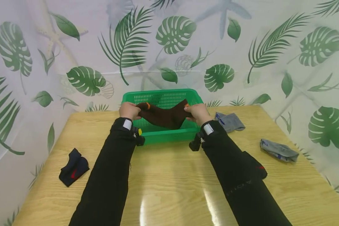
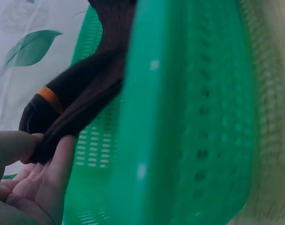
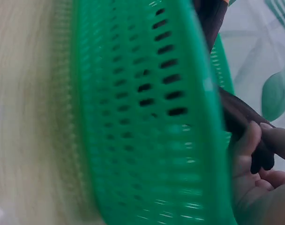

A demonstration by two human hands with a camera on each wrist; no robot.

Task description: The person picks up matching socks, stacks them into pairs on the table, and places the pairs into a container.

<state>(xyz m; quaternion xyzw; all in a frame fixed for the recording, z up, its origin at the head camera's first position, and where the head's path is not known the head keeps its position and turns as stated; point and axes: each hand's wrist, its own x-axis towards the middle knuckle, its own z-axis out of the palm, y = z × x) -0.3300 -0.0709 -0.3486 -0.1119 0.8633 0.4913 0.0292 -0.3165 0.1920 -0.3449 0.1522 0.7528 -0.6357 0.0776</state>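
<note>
A dark brown sock (image 1: 164,117) with orange bands is stretched sideways over the green plastic basket (image 1: 170,137). My left hand (image 1: 129,111) pinches its left end between thumb and fingers, close to an orange band, as the left wrist view also shows. At the other end my right hand (image 1: 199,113) pinches the brown fabric near a second orange mark. In the right wrist view that fabric (image 3: 236,110) shows behind the basket's near wall. Whether this is one sock or two together, I cannot tell. The basket wall hides part of the fabric in both wrist views.
A folded navy sock (image 1: 74,168) with a red mark lies at left on the wooden table (image 1: 169,188). To the right lie two grey folded socks, one near the basket (image 1: 230,121), another (image 1: 279,150) farther right. A dark sock (image 1: 260,169) is partly behind my right forearm.
</note>
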